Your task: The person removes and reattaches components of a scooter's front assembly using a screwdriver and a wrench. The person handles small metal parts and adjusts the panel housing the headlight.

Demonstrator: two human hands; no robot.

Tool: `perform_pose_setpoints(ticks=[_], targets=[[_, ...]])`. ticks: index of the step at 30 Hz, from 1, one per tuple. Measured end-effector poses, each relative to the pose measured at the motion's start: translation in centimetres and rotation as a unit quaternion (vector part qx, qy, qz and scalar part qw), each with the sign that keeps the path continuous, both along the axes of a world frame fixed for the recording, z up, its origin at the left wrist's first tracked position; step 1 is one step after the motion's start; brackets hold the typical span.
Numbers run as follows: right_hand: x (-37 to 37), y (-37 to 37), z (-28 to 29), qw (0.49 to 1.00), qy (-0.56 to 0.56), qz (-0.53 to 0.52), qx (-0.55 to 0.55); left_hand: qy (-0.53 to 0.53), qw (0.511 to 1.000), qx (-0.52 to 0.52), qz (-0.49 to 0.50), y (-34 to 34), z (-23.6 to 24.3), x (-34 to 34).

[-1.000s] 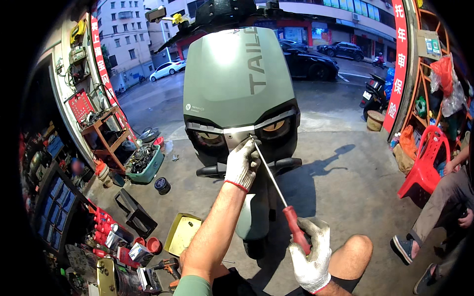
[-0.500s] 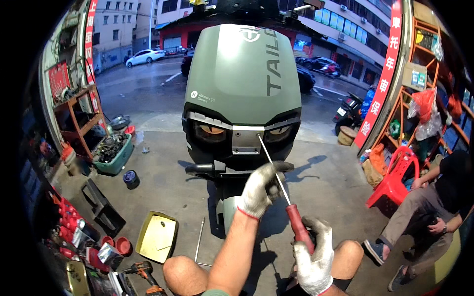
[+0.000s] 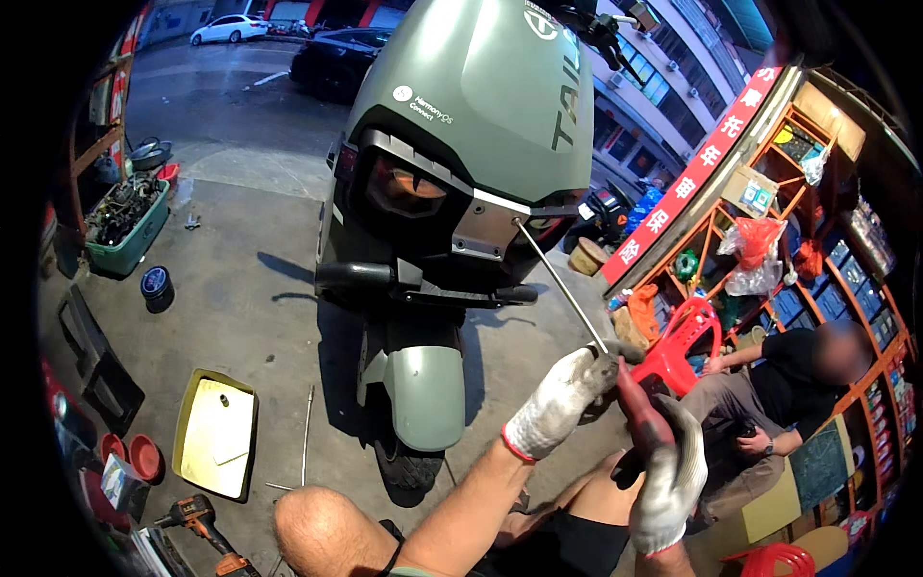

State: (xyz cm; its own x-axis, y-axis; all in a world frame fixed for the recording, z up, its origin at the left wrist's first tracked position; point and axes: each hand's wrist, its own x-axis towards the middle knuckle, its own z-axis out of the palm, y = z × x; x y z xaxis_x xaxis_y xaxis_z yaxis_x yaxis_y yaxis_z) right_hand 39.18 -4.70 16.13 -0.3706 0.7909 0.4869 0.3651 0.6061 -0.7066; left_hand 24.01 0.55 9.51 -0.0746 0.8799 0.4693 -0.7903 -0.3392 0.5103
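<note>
Watching from afar through the head view, I see the left hand (image 3: pixel 561 399), in a white knit glove with darkened fingertips, closed around the steel shaft of a long red-handled screwdriver (image 3: pixel 583 317), close to its handle; the right hand (image 3: pixel 673 479), in a matching glove, is wrapped about the handle's lower end; the screwdriver slants up and leftward, its tip at the upper right corner of a silver metal plate (image 3: pixel 488 226), set between 2 dark-framed headlights (image 3: pixel 409 188) of a green scooter (image 3: pixel 471 96); leftward I make out a yellow rectangular tray (image 3: pixel 202 413) and, below it, an orange-and-black power drill (image 3: pixel 207 531); rightward, a person in a black shirt (image 3: pixel 793 380) sits near a red plastic chair (image 3: pixel 681 346).
</note>
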Motion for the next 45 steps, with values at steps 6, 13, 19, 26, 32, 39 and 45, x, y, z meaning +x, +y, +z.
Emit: perform_pose_setpoints(ticks=[6, 13, 19, 26, 32, 39, 45], targets=[[0.3, 1.4, -0.8, 0.963, -0.098, -0.024, 0.252, 0.074, 0.990, 0.000, 0.119, 1.0, -0.6, 0.6], [-0.5, 0.8, -0.6, 0.938, -0.174, -0.055, 0.296, 0.065, 0.993, -0.003, 0.099, 0.8, -0.8, 0.0], [-0.1, 0.5, -0.8, 0.992, 0.080, 0.006, -0.094, 0.019, 1.000, 0.019, 0.002, 0.3, -0.4, -0.5], [-0.8, -0.1, -1.0, 0.996, 0.041, 0.006, -0.076, 0.001, 0.999, 0.016, 0.030, 0.9, -1.4, 0.0], [-1.4, -0.1, 0.3, 0.937, -0.218, -0.006, 0.274, 0.038, 0.997, 0.018, 0.063, 0.8, -1.5, -0.7], [-0.9, 0.5, 0.7, 0.940, 0.173, 0.148, -0.255, 0.043, 0.996, 0.011, 0.083, 0.6, -0.9, -0.4], [-1.6, 0.9, -0.6, 0.996, -0.078, -0.019, 0.037, 0.047, 0.995, 0.017, 0.092, 0.4, -1.1, -0.7]])
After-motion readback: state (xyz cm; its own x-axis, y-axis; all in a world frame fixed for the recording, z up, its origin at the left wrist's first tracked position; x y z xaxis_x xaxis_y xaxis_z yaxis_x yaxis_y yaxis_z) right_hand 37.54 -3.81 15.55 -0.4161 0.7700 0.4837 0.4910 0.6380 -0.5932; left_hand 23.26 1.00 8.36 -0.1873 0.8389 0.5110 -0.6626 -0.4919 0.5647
